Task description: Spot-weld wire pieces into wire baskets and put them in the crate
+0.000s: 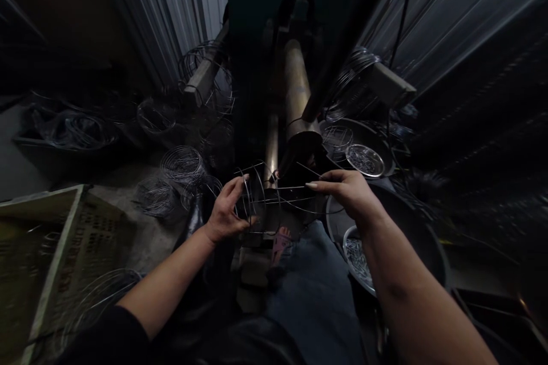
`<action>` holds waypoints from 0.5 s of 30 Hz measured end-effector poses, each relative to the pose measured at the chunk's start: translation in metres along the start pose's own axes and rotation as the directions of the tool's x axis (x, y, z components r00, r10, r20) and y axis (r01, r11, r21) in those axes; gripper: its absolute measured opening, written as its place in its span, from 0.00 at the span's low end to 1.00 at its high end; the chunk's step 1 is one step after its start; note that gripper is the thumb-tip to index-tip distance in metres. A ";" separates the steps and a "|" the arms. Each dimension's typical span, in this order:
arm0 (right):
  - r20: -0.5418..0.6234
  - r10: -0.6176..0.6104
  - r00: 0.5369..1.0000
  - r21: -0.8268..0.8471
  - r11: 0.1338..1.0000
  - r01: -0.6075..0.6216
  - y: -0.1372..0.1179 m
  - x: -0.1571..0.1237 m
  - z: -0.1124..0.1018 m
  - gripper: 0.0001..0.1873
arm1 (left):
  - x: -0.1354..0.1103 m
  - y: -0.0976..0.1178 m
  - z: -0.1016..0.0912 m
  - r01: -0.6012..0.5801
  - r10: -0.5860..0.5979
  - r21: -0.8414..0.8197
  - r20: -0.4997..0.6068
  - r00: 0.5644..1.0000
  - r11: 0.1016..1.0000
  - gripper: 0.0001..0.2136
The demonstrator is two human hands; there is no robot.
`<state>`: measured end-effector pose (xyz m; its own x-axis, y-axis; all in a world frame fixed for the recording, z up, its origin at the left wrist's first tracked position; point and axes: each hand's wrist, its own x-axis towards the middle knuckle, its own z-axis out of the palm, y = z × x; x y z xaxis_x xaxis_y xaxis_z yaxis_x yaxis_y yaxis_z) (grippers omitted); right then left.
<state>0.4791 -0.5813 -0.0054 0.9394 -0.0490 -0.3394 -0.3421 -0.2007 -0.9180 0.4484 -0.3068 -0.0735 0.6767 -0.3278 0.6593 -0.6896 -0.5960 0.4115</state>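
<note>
A round wire frame (274, 199) made of thin rings and straight rods sits in front of me, under the tip of a metal machine arm (297, 97). My left hand (226, 211) is curled around the frame's left ring. On the frame's right side my right hand (346, 191) pinches a thin wire rod with fingers closed. The light is dim and the fine wires are hard to follow.
Several coils of wire rings (182, 165) lie on the floor at left. A slatted crate (51, 245) stands at lower left. A metal bowl of small parts (357, 259) sits by my right forearm. A shiny dish (365, 159) lies behind my right hand. Corrugated walls close both sides.
</note>
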 end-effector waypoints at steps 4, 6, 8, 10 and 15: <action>-0.017 -0.027 0.999 -0.042 0.999 0.026 -0.004 0.001 -0.002 0.29 | 0.006 -0.002 0.001 -0.022 0.021 -0.021 -0.002 1.000 1.000 0.42; -0.024 -0.029 0.999 -0.059 0.998 0.028 -0.006 0.001 -0.002 0.30 | 0.009 -0.003 0.001 0.000 0.000 -0.032 0.003 1.000 0.999 0.41; -0.026 -0.031 0.999 -0.062 0.998 0.029 -0.009 0.001 -0.003 0.31 | 0.011 -0.003 0.002 0.036 -0.035 -0.044 0.011 0.999 0.998 0.40; -0.031 -0.043 0.999 -0.076 0.996 0.040 -0.011 0.002 -0.004 0.31 | 0.014 -0.003 0.002 0.056 -0.055 -0.054 0.020 0.998 0.997 0.39; -0.026 -0.050 0.998 -0.102 0.994 0.047 -0.011 0.009 -0.006 0.29 | 0.017 -0.003 0.003 0.081 -0.079 -0.060 0.033 0.996 0.995 0.39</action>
<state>0.4911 -0.5858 0.0029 0.9557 -0.0643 -0.2873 -0.2930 -0.3015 -0.9073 0.4627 -0.3129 -0.0651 0.7375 -0.3036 0.6032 -0.6465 -0.5756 0.5007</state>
